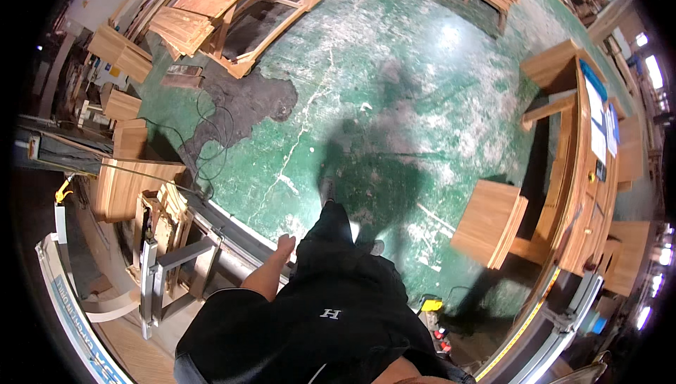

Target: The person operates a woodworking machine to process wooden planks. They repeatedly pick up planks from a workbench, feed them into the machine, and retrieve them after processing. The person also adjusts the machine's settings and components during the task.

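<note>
My left hand [286,245] hangs beside my left hip, over the rail edge of a machine. Nothing shows in it, and its fingers are too small and turned away to make out. My right hand is out of view. One of my shoes [327,190] is forward on the green floor [352,116], the other further back. Nearest to the left hand are a metal guide frame [176,261] and an upright bundle of thin wood offcuts [172,208].
Wooden panels lie on a trestle [243,60] at the far left. A workbench [574,172] with papers stands right, a stack of boards [486,225] beside it. A cable [229,127] loops over a dark floor patch. Yellow measuring tape [517,327] lines a rail at lower right.
</note>
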### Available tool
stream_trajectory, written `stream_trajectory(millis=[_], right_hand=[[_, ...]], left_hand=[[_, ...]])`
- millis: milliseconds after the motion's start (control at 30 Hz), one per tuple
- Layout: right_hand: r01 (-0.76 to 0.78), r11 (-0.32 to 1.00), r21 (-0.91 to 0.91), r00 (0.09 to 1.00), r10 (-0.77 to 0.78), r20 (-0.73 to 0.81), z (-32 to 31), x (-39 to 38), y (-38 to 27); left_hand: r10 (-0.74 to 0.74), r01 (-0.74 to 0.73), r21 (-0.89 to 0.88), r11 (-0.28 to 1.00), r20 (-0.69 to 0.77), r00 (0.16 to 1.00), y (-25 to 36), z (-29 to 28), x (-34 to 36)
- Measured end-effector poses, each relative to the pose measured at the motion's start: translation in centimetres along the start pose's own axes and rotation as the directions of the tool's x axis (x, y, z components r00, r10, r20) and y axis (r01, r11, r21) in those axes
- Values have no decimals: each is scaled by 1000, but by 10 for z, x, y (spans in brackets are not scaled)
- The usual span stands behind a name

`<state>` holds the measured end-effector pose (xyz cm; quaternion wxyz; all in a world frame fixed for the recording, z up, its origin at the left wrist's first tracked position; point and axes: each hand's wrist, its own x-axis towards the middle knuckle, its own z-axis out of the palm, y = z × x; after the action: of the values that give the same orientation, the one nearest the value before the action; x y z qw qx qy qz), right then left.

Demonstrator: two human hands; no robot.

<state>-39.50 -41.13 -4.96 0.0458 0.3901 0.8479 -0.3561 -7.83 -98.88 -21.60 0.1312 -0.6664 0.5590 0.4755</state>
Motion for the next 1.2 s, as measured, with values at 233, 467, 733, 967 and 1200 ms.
stream_trajectory(millis=[233,467,733,967,1200], right_hand=[[66,998,-23,967,-59,246,115,-63,-114],[119,989,-83,842,-56,537,237,-140,-209],[114,945,-306,669,155,727,359,-167,-257],[-243,924,-294,74,320,944,490,-29,-367],[642,736,-216,413,-94,906,871,-255,-738]], left_hand=[[52,-95,-474,875,-102,993,165,-105,74],[126,-55,-838,543,17,992,234,-231,161],[-191,185,-667,722,66,979,185,-215,217],[43,-44,-1,999,-78,996,201,-235,251],[-136,-160,-903,400,-231,963,407,-364,344]])
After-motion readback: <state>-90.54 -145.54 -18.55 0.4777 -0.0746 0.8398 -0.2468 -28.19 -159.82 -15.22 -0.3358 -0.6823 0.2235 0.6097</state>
